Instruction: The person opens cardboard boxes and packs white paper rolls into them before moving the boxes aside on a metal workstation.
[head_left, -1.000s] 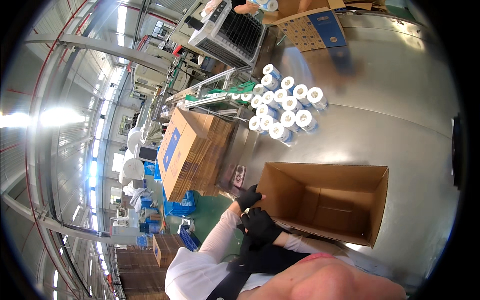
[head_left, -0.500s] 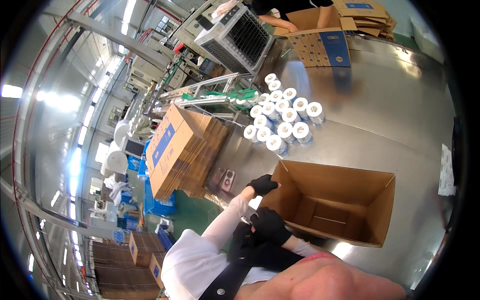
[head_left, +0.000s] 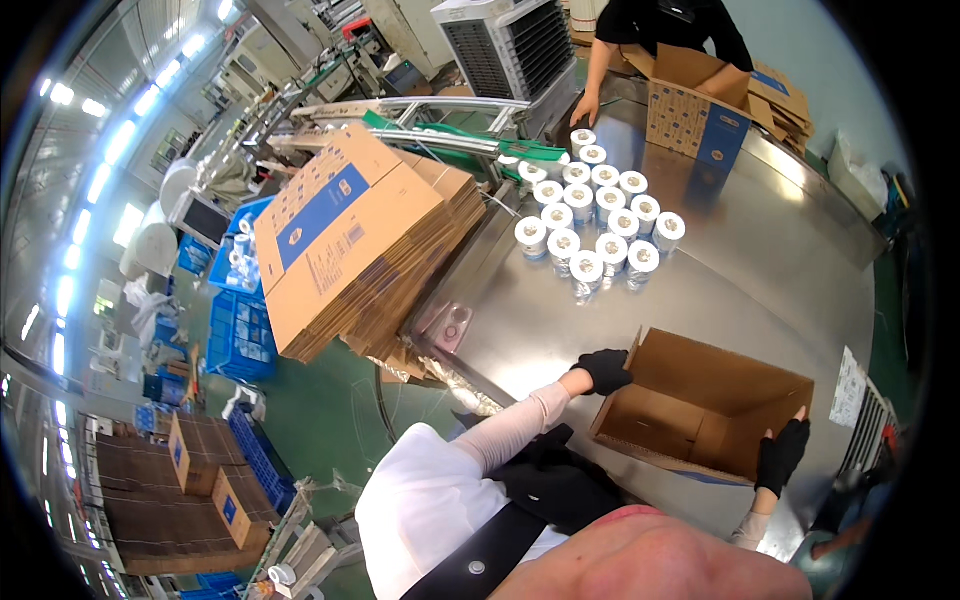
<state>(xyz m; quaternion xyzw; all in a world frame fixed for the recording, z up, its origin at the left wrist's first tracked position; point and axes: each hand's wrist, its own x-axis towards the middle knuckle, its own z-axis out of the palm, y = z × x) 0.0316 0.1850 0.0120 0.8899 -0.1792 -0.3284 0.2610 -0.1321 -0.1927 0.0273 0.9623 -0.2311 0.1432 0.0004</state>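
A stack of flat cardboard boxes (head_left: 360, 250) lies at nine o'clock. White rolls (head_left: 592, 222) cluster at twelve on a steel table (head_left: 780, 260). Beyond, a cooling fan (head_left: 505, 45), perhaps.

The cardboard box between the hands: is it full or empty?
Empty: the box is open, and only its bare brown inside shows.
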